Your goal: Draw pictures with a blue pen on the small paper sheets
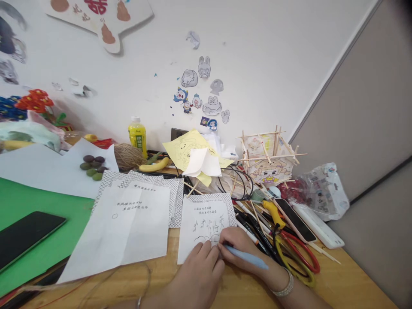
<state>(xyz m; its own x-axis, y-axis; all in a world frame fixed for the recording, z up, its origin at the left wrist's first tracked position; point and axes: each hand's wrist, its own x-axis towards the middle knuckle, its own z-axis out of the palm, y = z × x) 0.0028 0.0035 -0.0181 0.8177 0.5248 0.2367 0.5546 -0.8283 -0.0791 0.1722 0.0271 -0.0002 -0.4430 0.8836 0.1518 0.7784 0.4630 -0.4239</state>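
Note:
On the desk in front of me lies a small sheet of paper (189, 240) with a hatched border, handwritten lines and a line drawing of hanging plants and a lantern shape. My right hand (238, 242) is closed around a light blue pen (247, 257) with a thick, tapering body; its tip is hidden behind my fingers at the lower part of the sheet. My left hand (199, 268) presses on the sheet's lower right, its fingers bent and close together beside the right hand. Left of them rests a larger creased sheet (144, 231) with writing and a similar border.
A black tablet or phone (30, 236) lies on green paper (77, 214). Pens, yellow-handled pliers (273, 214), a phone (295, 221) and a white box-like device (318, 225) crowd the right. Behind stand a yellow-green bottle (137, 135), a twine ball (128, 157) and a stick-framed lantern (268, 156).

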